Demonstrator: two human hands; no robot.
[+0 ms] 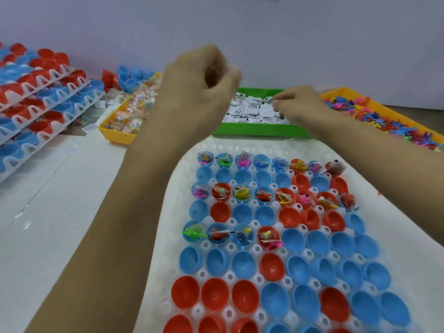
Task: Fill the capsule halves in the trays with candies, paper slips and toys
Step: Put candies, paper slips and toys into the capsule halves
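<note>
My left hand (204, 92) curled above the white tray (384, 212), grip contents unclear, my right hand (300, 104) pinching paper slips (249, 111) in the far green bin (259, 129)

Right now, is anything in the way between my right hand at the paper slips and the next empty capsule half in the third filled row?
Nothing visible blocks it. The right hand is at the paper slips in the green bin; the empty blue capsule half lies open below, across the bin's front wall. The left hand is raised off to the side.
</note>
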